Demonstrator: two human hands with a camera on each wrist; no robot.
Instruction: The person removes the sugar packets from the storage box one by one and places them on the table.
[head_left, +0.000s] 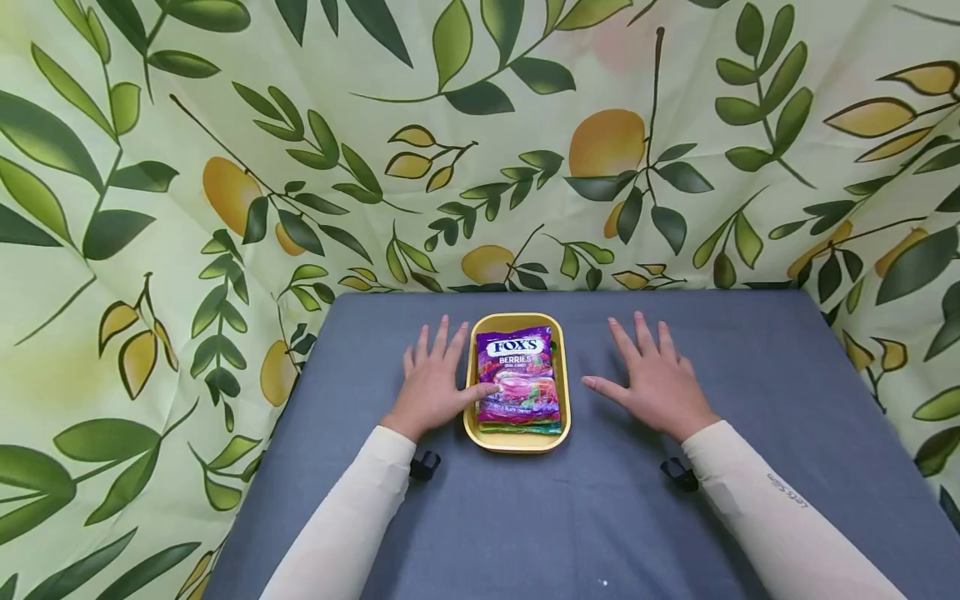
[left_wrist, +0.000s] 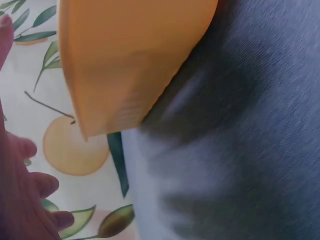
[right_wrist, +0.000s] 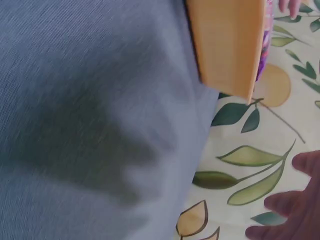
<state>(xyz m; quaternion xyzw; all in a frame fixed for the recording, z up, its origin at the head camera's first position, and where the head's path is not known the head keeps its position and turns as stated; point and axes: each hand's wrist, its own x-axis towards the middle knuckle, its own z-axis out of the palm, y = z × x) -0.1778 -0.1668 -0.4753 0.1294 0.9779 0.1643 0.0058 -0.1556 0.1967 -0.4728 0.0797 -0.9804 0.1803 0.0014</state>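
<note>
A yellow plastic tray (head_left: pixel 517 443) with rounded corners stands on the table, and a purple candy bag (head_left: pixel 519 375) printed "FOX'S BERRIES" lies in it. Beneath that bag, the edge of a green packet (head_left: pixel 521 427) shows at the near end. My left hand (head_left: pixel 437 385) is spread at the tray's left side, its thumb reaching over the rim and overlapping the bag in the head view. To the right of the tray, apart from it, my right hand (head_left: pixel 658 380) is spread with straight fingers and holds nothing. Both wrist views show the tray's outer side wall (left_wrist: pixel 130 65).
The table (head_left: pixel 570 533) has a grey-blue cloth over it. Behind and at both sides hangs a pale curtain (head_left: pixel 525 217) printed with leaves and oranges. Dark straps with small mounts (head_left: pixel 425 466) sit at the wrists, below light sleeves (head_left: pixel 337 521).
</note>
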